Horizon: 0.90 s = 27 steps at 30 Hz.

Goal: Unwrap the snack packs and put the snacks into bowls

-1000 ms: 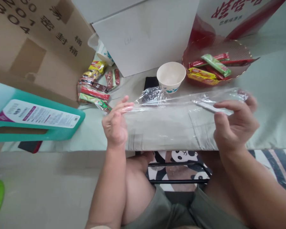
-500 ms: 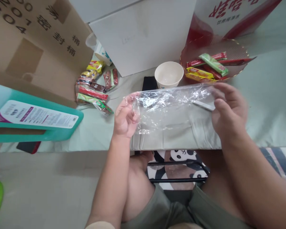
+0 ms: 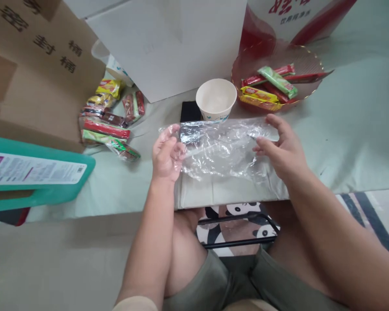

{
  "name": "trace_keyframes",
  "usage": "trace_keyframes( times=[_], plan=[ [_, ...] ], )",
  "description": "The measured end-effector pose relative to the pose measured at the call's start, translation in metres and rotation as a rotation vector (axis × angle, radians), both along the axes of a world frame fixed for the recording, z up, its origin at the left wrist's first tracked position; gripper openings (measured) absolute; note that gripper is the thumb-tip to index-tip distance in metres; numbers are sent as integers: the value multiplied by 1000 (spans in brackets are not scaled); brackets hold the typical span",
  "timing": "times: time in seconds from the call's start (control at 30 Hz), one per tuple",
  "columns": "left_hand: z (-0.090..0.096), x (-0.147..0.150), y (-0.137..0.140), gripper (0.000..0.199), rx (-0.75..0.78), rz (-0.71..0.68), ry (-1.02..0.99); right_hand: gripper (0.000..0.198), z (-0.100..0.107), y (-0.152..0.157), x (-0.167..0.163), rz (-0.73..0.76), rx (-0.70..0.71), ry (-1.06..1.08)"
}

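Observation:
A thin, crinkled clear plastic bag (image 3: 220, 151) spans the space between my hands above the table's front edge. My left hand (image 3: 167, 153) is closed on its left end, with the fingers curled. At the right end my right hand (image 3: 278, 149) holds the film, thumb bent inward and index finger stretched along the top corner. Just behind the bag stands a white paper cup (image 3: 216, 101). A dark flat object (image 3: 190, 111) lies beside the cup, partly seen through the film.
Wrapped snacks (image 3: 106, 129) are heaped at left by a cardboard box (image 3: 52, 103). A teal jug (image 3: 81, 172) is at the near left. A gold-rimmed bowl (image 3: 316, 88) of snack bars sits at the back right, and a white box (image 3: 168, 56) stands behind the cup.
My right hand has moved left, toward my left hand. The bag is now slacker and more crumpled. The whole view has shifted slightly to the right.

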<state>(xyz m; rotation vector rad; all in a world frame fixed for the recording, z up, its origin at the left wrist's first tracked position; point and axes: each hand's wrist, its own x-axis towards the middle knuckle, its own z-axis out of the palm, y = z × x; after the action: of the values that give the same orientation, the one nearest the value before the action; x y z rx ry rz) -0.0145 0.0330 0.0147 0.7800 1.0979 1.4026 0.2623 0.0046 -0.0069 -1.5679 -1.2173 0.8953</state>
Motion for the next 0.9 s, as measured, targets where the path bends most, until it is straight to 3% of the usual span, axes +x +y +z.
trace_keyframes(
  times=[0.17,0.33,0.47,0.53,0.6,0.7,0.8,0.9],
  plan=[
    [4,4,11,32,-127,30,60,47,6,3,2,15,-9,-259],
    [-3,-3,15,31,-160,-9,139,32,4,5,4,-85,3,-405],
    [-7,-9,13,33,-169,-44,168,29,4,0,7,-170,97,-616],
    [-4,-9,10,36,-165,-139,141,28,7,-3,7,-176,186,-645],
    [1,-8,5,42,-170,-314,89,26,10,-6,7,-88,292,-573],
    [7,-3,1,49,-177,-573,23,40,14,-5,2,185,388,-386],
    [10,5,-1,51,-152,-699,-18,69,16,1,-8,475,333,-283],
    [9,11,-1,49,-105,-738,-29,84,18,11,-18,630,224,-310]
  ],
)
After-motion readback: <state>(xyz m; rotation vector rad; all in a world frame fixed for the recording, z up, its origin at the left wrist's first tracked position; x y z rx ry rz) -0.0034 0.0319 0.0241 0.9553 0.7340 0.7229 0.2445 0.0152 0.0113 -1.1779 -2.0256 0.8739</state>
